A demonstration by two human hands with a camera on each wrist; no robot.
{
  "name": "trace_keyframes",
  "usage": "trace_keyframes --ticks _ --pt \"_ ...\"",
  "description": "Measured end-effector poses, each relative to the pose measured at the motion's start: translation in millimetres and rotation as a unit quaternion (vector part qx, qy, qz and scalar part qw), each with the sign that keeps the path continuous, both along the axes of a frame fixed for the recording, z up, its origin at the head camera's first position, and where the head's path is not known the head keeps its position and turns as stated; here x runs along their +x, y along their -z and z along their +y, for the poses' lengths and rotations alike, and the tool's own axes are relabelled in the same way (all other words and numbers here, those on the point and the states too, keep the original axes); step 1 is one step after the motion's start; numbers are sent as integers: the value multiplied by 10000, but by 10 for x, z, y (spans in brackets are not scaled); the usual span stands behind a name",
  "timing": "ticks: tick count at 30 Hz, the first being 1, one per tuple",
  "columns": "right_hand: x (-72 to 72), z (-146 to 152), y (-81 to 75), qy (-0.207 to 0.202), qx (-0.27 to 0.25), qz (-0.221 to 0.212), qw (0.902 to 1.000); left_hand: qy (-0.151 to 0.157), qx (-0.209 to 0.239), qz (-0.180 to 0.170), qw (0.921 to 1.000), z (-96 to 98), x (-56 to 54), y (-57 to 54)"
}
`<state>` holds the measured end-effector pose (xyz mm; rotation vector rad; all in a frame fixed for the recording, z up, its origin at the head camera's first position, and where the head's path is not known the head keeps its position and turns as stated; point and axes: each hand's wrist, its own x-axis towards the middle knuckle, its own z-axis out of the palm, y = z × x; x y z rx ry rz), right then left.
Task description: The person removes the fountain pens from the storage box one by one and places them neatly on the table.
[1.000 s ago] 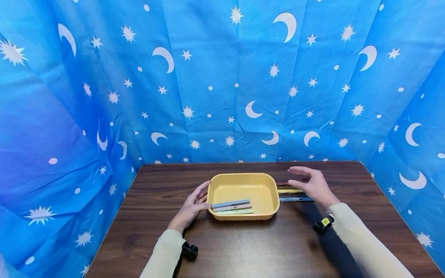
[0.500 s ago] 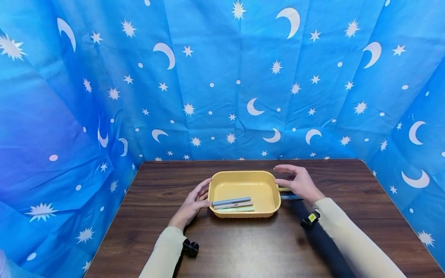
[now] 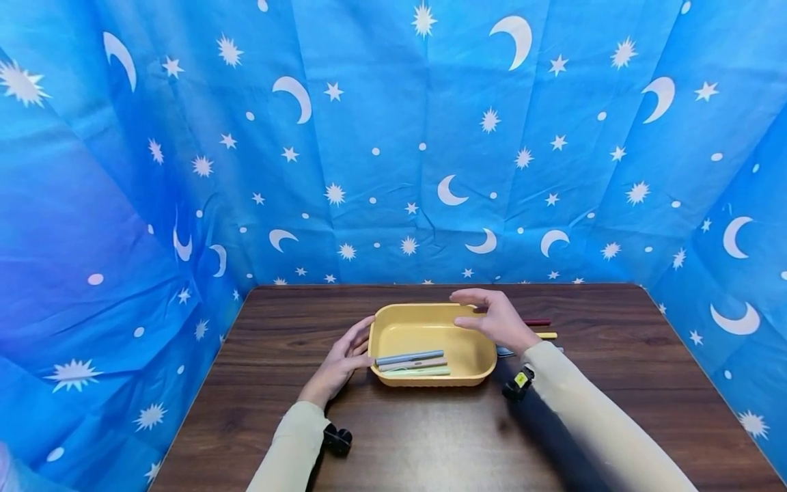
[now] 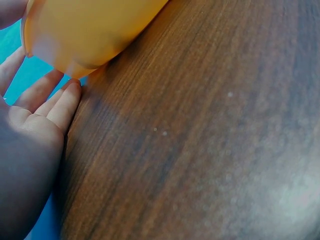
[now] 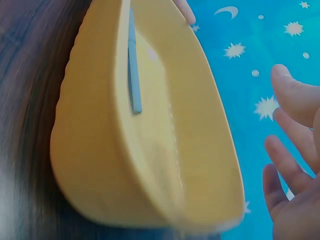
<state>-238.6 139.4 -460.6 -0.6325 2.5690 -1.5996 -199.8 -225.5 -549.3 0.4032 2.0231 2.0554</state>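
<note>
No words, brands or numbers can be read. A small, bright-yellow label (image 3: 522,378) sits on the black wrist camera (image 3: 512,391) at the cuff of the cream cloth right sleeve (image 3: 596,417); any print there is too small to tell.

My tray (image 3: 430,381) is a warm yellow all over, and the pens inside it are greyish blue (image 3: 408,357), pinkish beige (image 3: 413,365) and pale green (image 3: 421,372). Past its right side I see a dark red pen (image 3: 538,322), a bright yellow pen (image 3: 546,335) and a bit of a blue pen (image 3: 505,352). The tabletop (image 3: 615,355) is dark brown, streaked with wood grain. My sleeves (image 3: 590,403) are plain pale cream; the wrist cameras (image 3: 338,439) are black, the right one with a yellow label (image 3: 521,379). The blue curtain (image 3: 399,123) is scattered with white crescents, stars and dots, turning purplish at left.
</note>
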Motion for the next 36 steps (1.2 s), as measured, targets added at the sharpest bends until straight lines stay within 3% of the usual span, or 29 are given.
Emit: trace_keyframes --ticks 6,14,24,30,36 --pt "-54 -212 -13 -211 190 -22 9996 -28 27 -42 10000 10 14 -15" --pt "-89 -430 0 -580 35 -221 9981 -26 39 -31 10000 20 28 -34" --pt "-94 -600 125 -1052 801 -254 9909 -63 -5 -65 10000 16 32 -33" --pt "-83 -649 187 -1452 1109 -523 9818 -64 -20 -48 10000 13 47 -38" --pt "-72 -677 204 -1644 1571 -431 9729 -80 -29 -82 9999 17 38 -38"
